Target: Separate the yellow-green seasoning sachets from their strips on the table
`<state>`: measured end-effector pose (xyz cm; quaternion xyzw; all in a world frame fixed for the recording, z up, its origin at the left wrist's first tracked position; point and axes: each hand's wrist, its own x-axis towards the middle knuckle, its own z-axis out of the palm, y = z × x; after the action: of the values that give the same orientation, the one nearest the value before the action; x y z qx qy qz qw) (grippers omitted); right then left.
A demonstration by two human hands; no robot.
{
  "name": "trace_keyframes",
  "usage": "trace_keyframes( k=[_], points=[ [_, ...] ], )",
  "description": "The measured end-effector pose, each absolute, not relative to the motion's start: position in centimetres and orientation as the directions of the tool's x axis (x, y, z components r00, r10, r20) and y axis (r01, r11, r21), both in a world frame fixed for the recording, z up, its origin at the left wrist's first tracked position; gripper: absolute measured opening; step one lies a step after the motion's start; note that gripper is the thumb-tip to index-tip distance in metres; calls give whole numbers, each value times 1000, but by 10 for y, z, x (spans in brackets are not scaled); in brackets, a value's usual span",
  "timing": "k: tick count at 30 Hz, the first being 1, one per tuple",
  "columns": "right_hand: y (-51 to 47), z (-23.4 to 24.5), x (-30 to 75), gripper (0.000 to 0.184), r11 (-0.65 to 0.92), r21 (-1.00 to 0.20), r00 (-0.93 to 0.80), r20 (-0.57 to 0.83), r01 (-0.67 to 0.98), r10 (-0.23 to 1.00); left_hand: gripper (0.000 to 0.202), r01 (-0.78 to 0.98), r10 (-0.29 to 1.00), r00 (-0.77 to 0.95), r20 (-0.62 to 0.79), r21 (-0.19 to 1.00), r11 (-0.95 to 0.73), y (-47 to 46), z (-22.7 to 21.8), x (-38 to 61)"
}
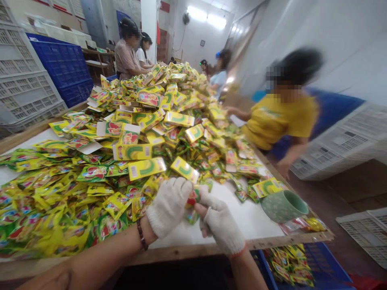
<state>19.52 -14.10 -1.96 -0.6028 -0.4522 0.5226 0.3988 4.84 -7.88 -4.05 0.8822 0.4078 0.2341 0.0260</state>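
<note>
Both my hands wear white knit gloves and meet near the table's front edge. My left hand (169, 205) is closed on a small green and red sachet (193, 196), and my right hand (220, 225) pinches the same sachet from the other side. A beaded bracelet sits on my left wrist. Just beyond my hands lies a huge heap of yellow and green sachets (75, 193) and small yellow boxes (146, 168) spread over the white table (254, 221).
A green cup (284, 206) lies on its side at the table's right corner. A blue crate (302, 266) with sachets stands below. Several people work around the table; one in a yellow shirt (278, 117) leans in at right. White and blue crates (63, 68) are stacked left.
</note>
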Motion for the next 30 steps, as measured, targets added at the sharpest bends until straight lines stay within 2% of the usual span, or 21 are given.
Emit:
trace_keyframes(
  k=[3, 5, 8, 10, 12, 13, 15, 17, 20, 22, 24, 26, 28, 30],
  points=[
    [-141, -16, 202, 26, -219, -946, 19, -221, 239, 975, 30, 613, 773, 522, 361, 472, -634, -86, -44, 53],
    [-141, -13, 210, 19, -105, -928, 7, -110, 358, 994, 30, 482, 813, 498, 302, 683, -549, -90, -49, 56],
    [-144, -15, 220, 15, 83, -873, 38, 116, 481, 993, 21, 234, 848, 507, 156, 922, -310, -93, -58, 58],
    [-149, -26, 223, 17, 92, -852, 200, 224, 516, 954, 25, 43, 839, 540, 68, 993, -108, -94, -64, 61],
    [-155, -42, 223, 22, 36, -885, 401, 246, 465, 883, 35, -126, 808, 589, 18, 990, 69, -95, -70, 64],
    [-159, -50, 222, 25, 11, -916, 455, 209, 400, 865, 39, -181, 792, 611, 4, 974, 135, -96, -72, 65],
    [-165, -65, 220, 30, -31, -968, 474, 93, 247, 876, 44, -229, 775, 632, -17, 951, 208, -99, -73, 67],
    [-168, -75, 218, 31, -63, -985, 441, 14, 159, 897, 37, -238, 772, 636, -28, 944, 230, -102, -71, 67],
    [-166, -75, 218, 29, -45, -983, 402, 30, 176, 915, 20, -236, 781, 625, -2, 953, 192, -103, -63, 66],
    [-160, -69, 219, 28, 0, -982, 367, 70, 187, 927, 15, -222, 809, 588, -7, 960, 169, -101, -57, 65],
    [-154, -63, 219, 29, 19, -989, 334, 68, 146, 940, 15, -221, 836, 547, -44, 956, 195, -97, -53, 65],
    [-150, -59, 220, 36, 8, -992, 301, 46, 126, 952, 30, -223, 840, 537, -80, 947, 233, -93, -54, 64],
    [-149, -57, 221, 34, 3, -980, 246, 53, 199, 968, 34, -184, 833, 549, -70, 962, 202, -90, -57, 63],
    [-150, -55, 221, 26, 28, -951, 193, 92, 308, 977, 19, -102, 822, 568, -39, 988, 117, -90, -60, 61]
  ],
)
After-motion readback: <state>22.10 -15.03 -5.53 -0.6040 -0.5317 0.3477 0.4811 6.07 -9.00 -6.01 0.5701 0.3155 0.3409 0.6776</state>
